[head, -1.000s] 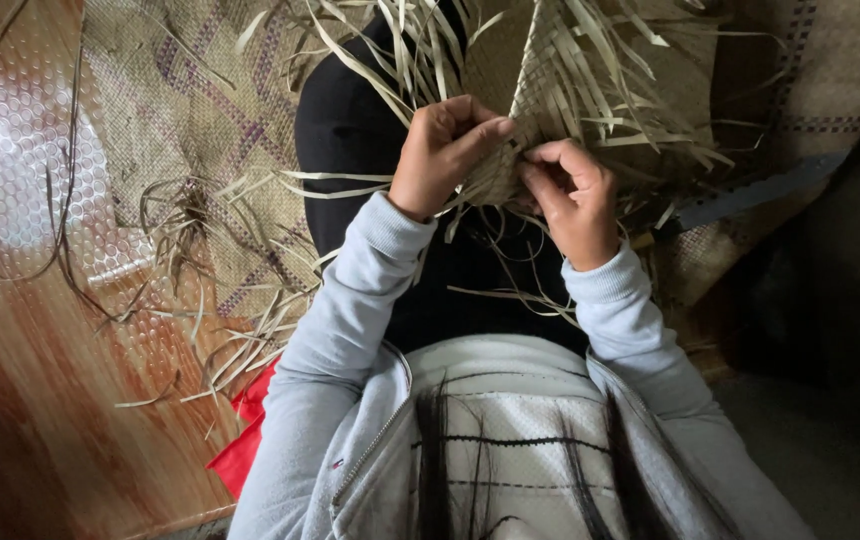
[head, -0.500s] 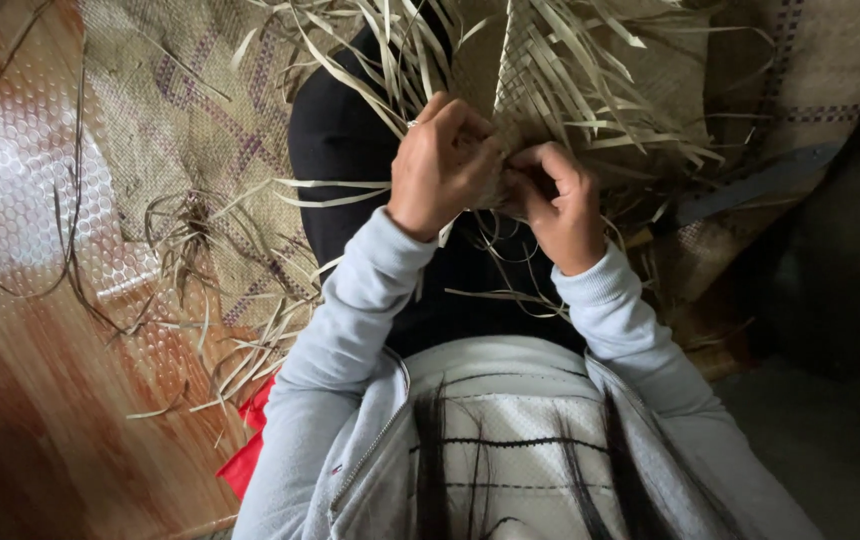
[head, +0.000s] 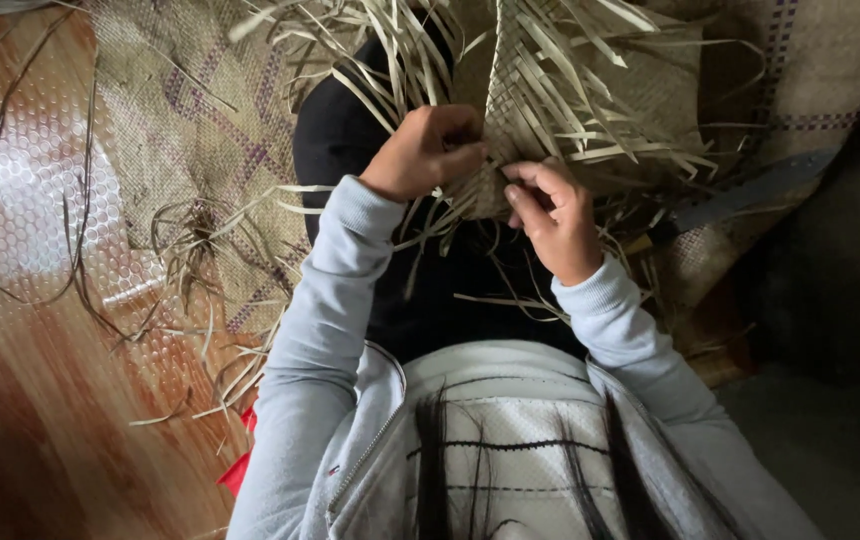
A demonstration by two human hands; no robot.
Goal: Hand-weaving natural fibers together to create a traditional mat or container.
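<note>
A partly woven piece of dried palm-leaf strips rests over my lap, with many loose strip ends sticking out around it. My left hand is closed around a bunch of strips at the lower edge of the weave. My right hand pinches a strip at the same edge, just to the right, fingers curled. Both hands nearly touch. I wear a pale grey jacket and dark trousers.
A finished woven mat with purple lines lies under me on the floor. Loose strip scraps lie on the mat at the left. A shiny reddish-brown patterned floor covering fills the left. Something red shows by my left side.
My left hand has drawn slightly left with its bunch of strips, and my right hand has dropped a little lower on the weave's edge. The view has shifted slightly.
</note>
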